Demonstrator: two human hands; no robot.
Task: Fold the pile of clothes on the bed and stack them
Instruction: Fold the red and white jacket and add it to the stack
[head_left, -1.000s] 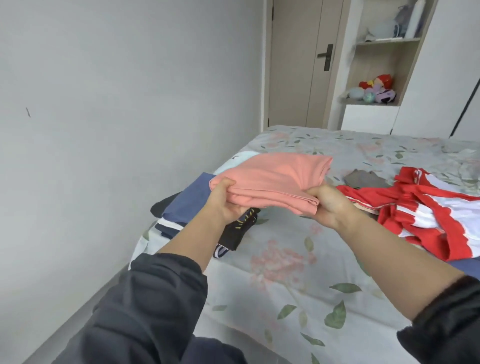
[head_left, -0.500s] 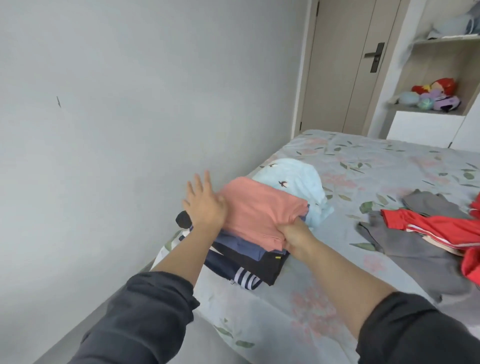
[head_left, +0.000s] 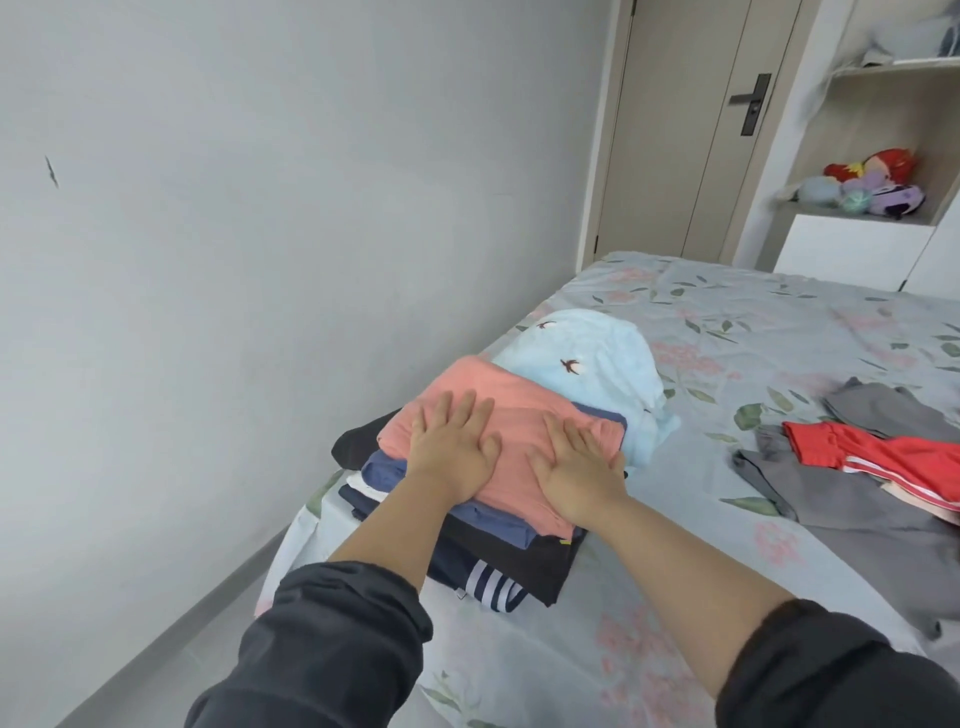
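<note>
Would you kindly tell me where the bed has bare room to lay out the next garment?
Bare sheet lies between the stack and the grey garment, and the far end beyond the light blue garment. Crowded: the left edge, where the left hand and right hand press the pink top, and the right side, under the red garment.

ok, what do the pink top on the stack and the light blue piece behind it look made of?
Pink top: thin matte knit, likely cotton jersey; it lies flat with soft creases under the left hand and right hand. Light blue piece: looks like plush or fleece, matte; fuzzy surface, puffy folds. Actual fibre cannot be told.
</note>
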